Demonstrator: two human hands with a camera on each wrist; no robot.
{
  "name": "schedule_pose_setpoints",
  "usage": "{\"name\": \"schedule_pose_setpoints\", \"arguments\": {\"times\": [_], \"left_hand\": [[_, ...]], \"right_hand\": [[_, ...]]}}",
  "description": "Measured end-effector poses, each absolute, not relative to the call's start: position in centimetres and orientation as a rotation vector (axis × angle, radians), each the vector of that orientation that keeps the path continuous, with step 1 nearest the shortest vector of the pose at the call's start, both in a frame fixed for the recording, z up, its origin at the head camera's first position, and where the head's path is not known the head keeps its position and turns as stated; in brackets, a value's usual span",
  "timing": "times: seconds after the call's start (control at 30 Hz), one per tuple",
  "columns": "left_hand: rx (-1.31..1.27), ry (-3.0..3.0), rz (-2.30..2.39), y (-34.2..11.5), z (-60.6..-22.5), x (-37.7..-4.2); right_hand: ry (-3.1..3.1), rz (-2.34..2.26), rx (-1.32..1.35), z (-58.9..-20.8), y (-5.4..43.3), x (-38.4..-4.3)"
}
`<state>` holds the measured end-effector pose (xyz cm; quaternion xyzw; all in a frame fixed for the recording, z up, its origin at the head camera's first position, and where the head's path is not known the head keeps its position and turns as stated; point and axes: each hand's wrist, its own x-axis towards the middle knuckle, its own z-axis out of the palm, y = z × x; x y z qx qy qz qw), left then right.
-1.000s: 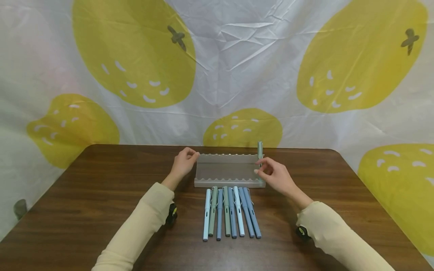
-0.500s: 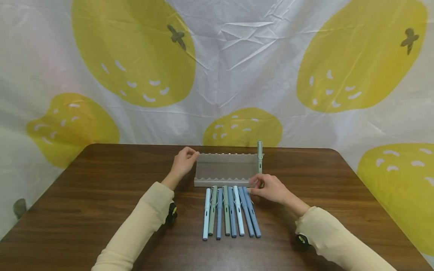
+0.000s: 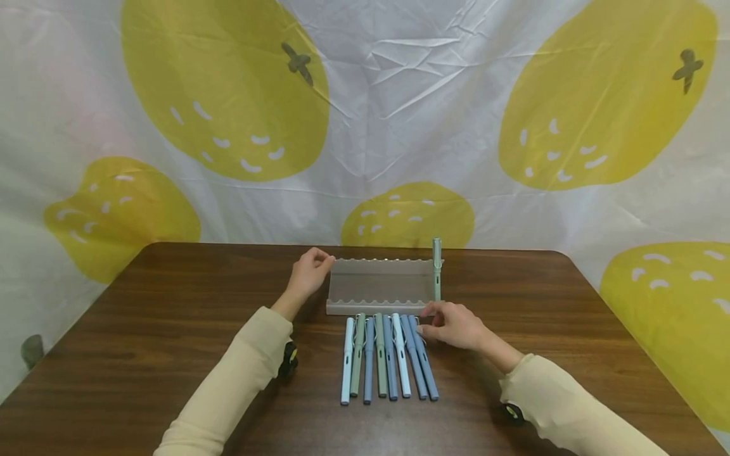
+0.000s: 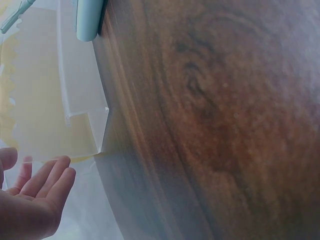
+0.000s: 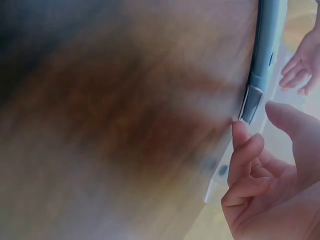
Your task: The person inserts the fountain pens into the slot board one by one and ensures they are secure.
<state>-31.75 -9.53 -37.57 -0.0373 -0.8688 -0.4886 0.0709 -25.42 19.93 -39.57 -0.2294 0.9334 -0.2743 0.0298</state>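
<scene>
A clear pen rack (image 3: 379,309) with scalloped front and back edges stands on the table. My left hand (image 3: 308,273) holds its back left corner between thumb and fingertips. A pale green pen (image 3: 436,269) lies across the rack's right end, its cap projecting past the back edge. Before the rack is a row of several pens in light blue, green and darker blue, clips toward the rack. At the row's right end, my right hand (image 3: 456,326) reaches the cap of a blue pen (image 3: 424,361). In the right wrist view, thumb and index finger are spread around that cap (image 5: 255,95).
The brown wooden table (image 3: 217,278) ends close behind the rack. A white cloth (image 3: 410,126) with yellow fruit prints hangs behind it. A small dark rounded object (image 3: 33,351) shows beyond the table's left edge.
My right hand has let go of the green pen in the rack and come forward to the cap of the rightmost blue pen. The left hand has stayed at the rack's corner.
</scene>
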Motion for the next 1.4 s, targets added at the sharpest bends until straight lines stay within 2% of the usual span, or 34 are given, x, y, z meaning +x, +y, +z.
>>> {"name": "schedule_pose_setpoints", "arguments": {"times": [0.53,0.8,1.07,1.4], "left_hand": [[-0.108,-2.613,-1.480,-9.5,-37.5,-31.7],[-0.158,-2.566,-1.478,-10.1,-39.7,-33.8],[-0.097,-2.626,-1.474,-9.5,-37.6,-31.7],[-0.125,-2.616,-1.464,-9.6,-37.4,-31.6]], "right_hand": [[2.861,-0.786,-0.656,-39.0,19.8,-25.0],[2.751,-0.891,-0.791,-39.5,19.8,-25.3],[2.780,-0.825,-0.838,-39.5,19.5,-25.1],[2.882,-0.753,-0.889,-39.4,19.5,-24.8]]}}
